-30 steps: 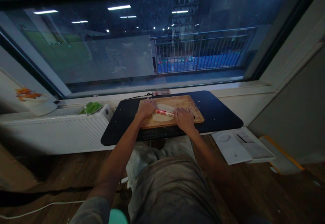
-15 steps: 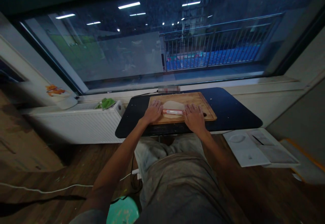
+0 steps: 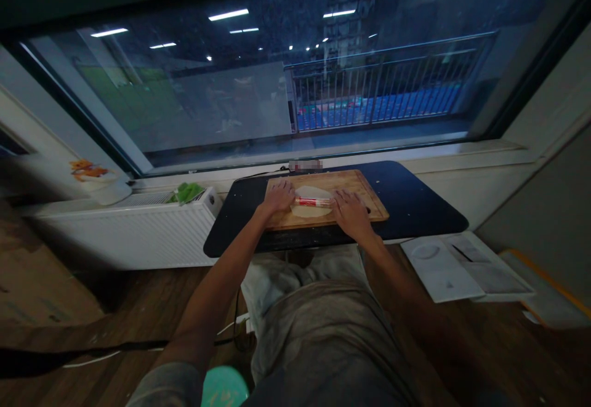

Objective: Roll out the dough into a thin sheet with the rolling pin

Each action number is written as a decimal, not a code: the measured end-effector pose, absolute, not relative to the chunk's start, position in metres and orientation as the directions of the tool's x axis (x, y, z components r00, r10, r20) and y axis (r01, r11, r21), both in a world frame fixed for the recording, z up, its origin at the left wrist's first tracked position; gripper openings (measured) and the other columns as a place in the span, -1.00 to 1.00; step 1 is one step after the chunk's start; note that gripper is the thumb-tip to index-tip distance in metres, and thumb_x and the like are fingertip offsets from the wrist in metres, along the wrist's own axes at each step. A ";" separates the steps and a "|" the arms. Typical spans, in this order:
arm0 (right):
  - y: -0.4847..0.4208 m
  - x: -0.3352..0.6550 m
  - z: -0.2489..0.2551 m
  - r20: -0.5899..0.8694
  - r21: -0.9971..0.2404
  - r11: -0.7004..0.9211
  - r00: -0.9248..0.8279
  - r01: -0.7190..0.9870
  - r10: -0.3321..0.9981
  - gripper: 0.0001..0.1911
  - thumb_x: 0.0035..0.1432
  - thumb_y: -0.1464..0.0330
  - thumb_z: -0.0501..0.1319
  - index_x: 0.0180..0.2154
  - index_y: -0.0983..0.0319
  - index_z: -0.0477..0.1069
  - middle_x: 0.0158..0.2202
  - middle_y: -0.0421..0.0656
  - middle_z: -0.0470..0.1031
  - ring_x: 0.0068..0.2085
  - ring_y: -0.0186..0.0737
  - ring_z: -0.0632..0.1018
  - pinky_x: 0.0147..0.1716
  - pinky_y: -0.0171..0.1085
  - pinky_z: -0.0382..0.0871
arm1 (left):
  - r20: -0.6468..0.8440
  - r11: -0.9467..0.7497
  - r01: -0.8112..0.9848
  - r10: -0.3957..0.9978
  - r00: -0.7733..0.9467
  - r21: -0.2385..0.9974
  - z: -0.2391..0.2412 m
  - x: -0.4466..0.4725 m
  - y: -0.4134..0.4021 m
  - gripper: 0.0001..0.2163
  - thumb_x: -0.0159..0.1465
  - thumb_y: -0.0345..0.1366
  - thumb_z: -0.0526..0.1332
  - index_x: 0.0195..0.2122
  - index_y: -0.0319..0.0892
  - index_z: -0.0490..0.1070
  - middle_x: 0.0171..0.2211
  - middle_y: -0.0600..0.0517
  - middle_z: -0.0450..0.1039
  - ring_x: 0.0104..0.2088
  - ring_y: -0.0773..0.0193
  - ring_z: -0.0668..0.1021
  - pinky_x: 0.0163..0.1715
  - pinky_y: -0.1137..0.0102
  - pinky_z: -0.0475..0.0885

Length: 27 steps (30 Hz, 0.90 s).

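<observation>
A round, flat sheet of pale dough lies on a wooden cutting board. Across the dough runs a short rolling pin with a red and white band that looks like a label or wrapping. My left hand is closed over its left end, and my right hand over the right end. Both palms face down with the fingers pointing toward the window. The ends of the pin are hidden beneath my hands.
The board rests on a small black table below the window. A white radiator with green leaves on top stands left. At right lies a white open box or tray. A green stool is beside me; a cardboard box stands far left.
The rolling pin has turned, so more red shows on its band. Both hands stay at its ends. The whole view has shifted slightly.
</observation>
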State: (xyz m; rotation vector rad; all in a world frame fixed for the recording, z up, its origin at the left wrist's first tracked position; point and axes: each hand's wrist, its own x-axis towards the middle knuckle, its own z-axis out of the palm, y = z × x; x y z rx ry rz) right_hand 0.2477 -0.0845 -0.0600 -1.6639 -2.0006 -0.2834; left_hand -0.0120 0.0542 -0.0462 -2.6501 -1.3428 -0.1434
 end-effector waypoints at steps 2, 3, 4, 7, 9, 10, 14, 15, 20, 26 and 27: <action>-0.088 0.250 -0.054 0.506 -0.201 0.256 -0.123 0.946 0.854 -0.43 0.67 0.27 -0.14 0.27 0.33 0.56 0.31 0.14 0.63 0.37 0.11 0.54 0.49 0.13 0.16 | 0.154 -0.602 0.785 0.770 0.619 -0.145 -0.049 -0.018 0.043 -0.66 0.55 -0.39 0.04 0.17 -0.34 0.56 0.34 -0.40 0.47 0.47 -0.15 0.41 0.52 -0.08 0.26; -0.090 0.251 -0.051 0.504 -0.219 0.271 -0.130 0.937 0.854 -0.43 0.68 0.26 -0.15 0.21 0.31 0.59 0.26 0.12 0.66 0.32 0.09 0.59 0.48 0.09 0.19 | 0.159 -0.608 0.777 0.760 0.629 -0.164 -0.050 -0.021 0.036 -0.65 0.55 -0.40 0.04 0.15 -0.36 0.57 0.34 -0.42 0.47 0.47 -0.17 0.41 0.52 -0.08 0.26; -0.091 0.253 -0.049 0.501 -0.236 0.285 -0.135 0.929 0.855 -0.42 0.68 0.25 -0.16 0.16 0.29 0.62 0.21 0.11 0.69 0.27 0.07 0.62 0.45 0.05 0.24 | 0.172 -0.611 0.772 0.753 0.635 -0.177 -0.053 -0.024 0.030 -0.65 0.55 -0.40 0.03 0.15 -0.37 0.57 0.35 -0.43 0.46 0.47 -0.19 0.40 0.52 -0.10 0.27; -0.092 0.258 -0.048 0.495 -0.279 0.299 -0.131 0.913 0.859 -0.40 0.68 0.24 -0.17 0.12 0.30 0.63 0.14 0.12 0.72 0.19 0.05 0.67 0.33 -0.07 0.40 | 0.230 -0.596 0.786 0.751 0.618 -0.166 -0.060 -0.032 0.014 -0.61 0.57 -0.38 -0.03 0.20 -0.38 0.54 0.41 -0.45 0.40 0.51 -0.23 0.36 0.50 -0.18 0.28; -0.090 0.261 -0.052 0.505 -0.274 0.298 -0.127 0.915 0.854 -0.40 0.67 0.24 -0.16 0.16 0.33 0.63 0.17 0.15 0.70 0.21 0.06 0.65 0.33 -0.07 0.40 | 0.255 -0.571 0.807 0.766 0.590 -0.152 -0.062 -0.034 0.009 -0.58 0.58 -0.38 -0.08 0.23 -0.38 0.51 0.44 -0.45 0.38 0.53 -0.22 0.34 0.50 -0.20 0.27; -0.088 0.262 -0.055 0.513 -0.263 0.296 -0.127 0.918 0.849 -0.40 0.67 0.25 -0.15 0.17 0.33 0.62 0.19 0.16 0.69 0.23 0.08 0.64 0.37 -0.05 0.38 | 0.260 -0.564 0.812 0.769 0.583 -0.153 -0.063 -0.034 0.009 -0.57 0.58 -0.38 -0.09 0.23 -0.37 0.51 0.45 -0.44 0.37 0.54 -0.21 0.33 0.51 -0.18 0.25; -0.078 0.266 -0.063 0.536 -0.240 0.279 -0.112 0.930 0.837 -0.38 0.66 0.25 -0.17 0.20 0.33 0.63 0.26 0.17 0.65 0.33 0.11 0.57 0.46 0.04 0.29 | 0.242 -0.575 0.801 0.764 0.599 -0.167 -0.057 -0.027 0.021 -0.59 0.57 -0.37 -0.08 0.20 -0.35 0.51 0.47 -0.42 0.35 0.56 -0.19 0.29 0.56 -0.14 0.18; -0.077 0.267 -0.064 0.538 -0.245 0.272 -0.103 0.931 0.837 -0.37 0.66 0.24 -0.17 0.21 0.33 0.63 0.29 0.16 0.63 0.36 0.11 0.54 0.46 0.06 0.28 | 0.231 -0.573 0.804 0.770 0.594 -0.160 -0.055 -0.024 0.027 -0.60 0.57 -0.36 -0.07 0.21 -0.34 0.50 0.46 -0.41 0.35 0.56 -0.17 0.29 0.55 -0.14 0.19; -0.076 0.273 -0.067 0.523 -0.284 0.204 -0.026 0.937 0.852 -0.34 0.66 0.20 -0.18 0.29 0.36 0.57 0.38 0.19 0.55 0.44 0.16 0.48 0.47 0.11 0.29 | 0.170 -0.532 0.837 0.820 0.546 -0.125 -0.047 -0.008 0.054 -0.56 0.59 -0.32 -0.06 0.36 -0.33 0.40 0.51 -0.42 0.28 0.60 -0.20 0.22 0.50 -0.21 0.26; -0.081 0.272 -0.062 0.499 -0.275 0.185 -0.025 0.944 0.866 -0.36 0.66 0.24 -0.19 0.29 0.36 0.57 0.35 0.17 0.58 0.42 0.08 0.51 0.48 0.04 0.28 | 0.194 -0.532 0.840 0.817 0.543 -0.108 -0.047 -0.005 0.059 -0.56 0.62 -0.29 -0.06 0.41 -0.28 0.35 0.50 -0.37 0.31 0.61 -0.18 0.23 0.48 -0.17 0.28; -0.082 0.271 -0.060 0.490 -0.257 0.178 -0.031 0.950 0.871 -0.37 0.66 0.26 -0.18 0.27 0.36 0.58 0.33 0.17 0.59 0.42 0.08 0.51 0.48 0.03 0.28 | 0.187 -0.541 0.832 0.811 0.554 -0.123 -0.047 -0.007 0.055 -0.58 0.62 -0.30 -0.05 0.37 -0.27 0.38 0.47 -0.36 0.36 0.58 -0.16 0.27 0.48 -0.14 0.30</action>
